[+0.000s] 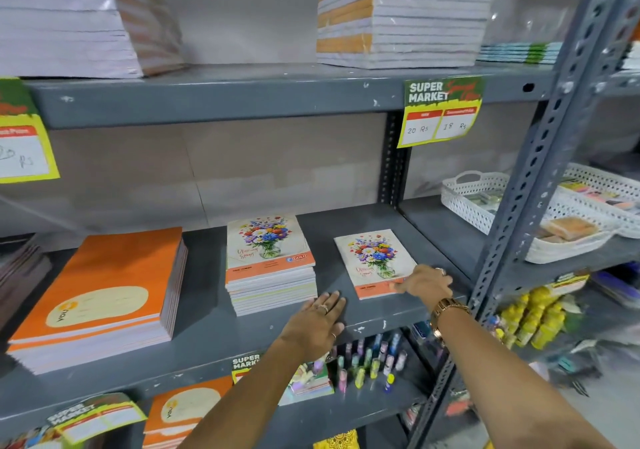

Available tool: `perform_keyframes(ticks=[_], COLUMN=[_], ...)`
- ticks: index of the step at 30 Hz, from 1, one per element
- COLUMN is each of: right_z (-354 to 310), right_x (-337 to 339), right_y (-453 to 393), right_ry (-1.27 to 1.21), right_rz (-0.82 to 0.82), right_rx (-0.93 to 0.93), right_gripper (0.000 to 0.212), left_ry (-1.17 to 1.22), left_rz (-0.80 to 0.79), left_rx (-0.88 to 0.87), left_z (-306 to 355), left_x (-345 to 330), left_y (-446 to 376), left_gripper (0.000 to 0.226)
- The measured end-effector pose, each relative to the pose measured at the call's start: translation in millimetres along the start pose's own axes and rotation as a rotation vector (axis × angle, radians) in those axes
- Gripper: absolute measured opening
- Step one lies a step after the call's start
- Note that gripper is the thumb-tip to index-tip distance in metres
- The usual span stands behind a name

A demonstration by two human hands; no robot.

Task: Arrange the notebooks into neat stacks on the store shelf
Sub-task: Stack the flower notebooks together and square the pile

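Fingers of the right hand (pixel 424 280) pinch the lone floral notebook (pixel 372 261) at lower right; left hand (pixel 317 322) lies open, flat. Next, probably: lift it onto the floral stack (pixel 272 268).

A green-and-yellow price tag (pixel 441 112) reading 20 Rs and 18 Rs hangs from the upper shelf edge. White baskets (pixel 478 195) sit at right, yellow bottles (pixel 533 320) below them, small coloured tubes (pixel 367 362) lower down.

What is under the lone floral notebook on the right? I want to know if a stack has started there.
The lone floral notebook lies flat on the grey shelf; no notebooks show beneath. The right hand covers its near corner.
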State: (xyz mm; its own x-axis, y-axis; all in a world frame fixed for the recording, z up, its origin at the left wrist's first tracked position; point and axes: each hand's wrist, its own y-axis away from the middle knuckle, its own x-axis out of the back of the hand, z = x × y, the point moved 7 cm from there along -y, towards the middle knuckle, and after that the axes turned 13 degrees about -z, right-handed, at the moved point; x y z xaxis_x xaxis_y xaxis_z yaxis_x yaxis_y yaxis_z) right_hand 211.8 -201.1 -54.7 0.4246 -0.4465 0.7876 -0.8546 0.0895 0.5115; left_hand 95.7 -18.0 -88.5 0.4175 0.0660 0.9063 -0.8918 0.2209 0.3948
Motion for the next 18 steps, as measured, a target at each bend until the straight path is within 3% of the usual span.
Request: perform_keyframes(ticks=[3, 7, 11, 18], right_z=[2, -2, -11, -59], right_x=[2, 8, 13, 37], right_y=[-2, -2, -5, 61], right_ry=[-0.068, -0.385, -0.715, -0.852], right_rz=[0.031, 0.153, 0.223, 0.389], right_rx=[-0.024, 0.064, 0.103, 0.258], right_gripper=[0.071, 0.036, 0.033, 0.029], left_ry=[-0.008, -0.030, -0.048, -0.039], left_rz=[0.019, 0.015, 0.004, -0.009], left_rx=[0.005, 0.015, 0.013, 0.021], left_z=[1, 0, -1, -14], left_x=[-1, -5, -6, -10], left_y=[1, 2, 7, 26], left_gripper=[0.056, 0.058, 0.057, 0.054])
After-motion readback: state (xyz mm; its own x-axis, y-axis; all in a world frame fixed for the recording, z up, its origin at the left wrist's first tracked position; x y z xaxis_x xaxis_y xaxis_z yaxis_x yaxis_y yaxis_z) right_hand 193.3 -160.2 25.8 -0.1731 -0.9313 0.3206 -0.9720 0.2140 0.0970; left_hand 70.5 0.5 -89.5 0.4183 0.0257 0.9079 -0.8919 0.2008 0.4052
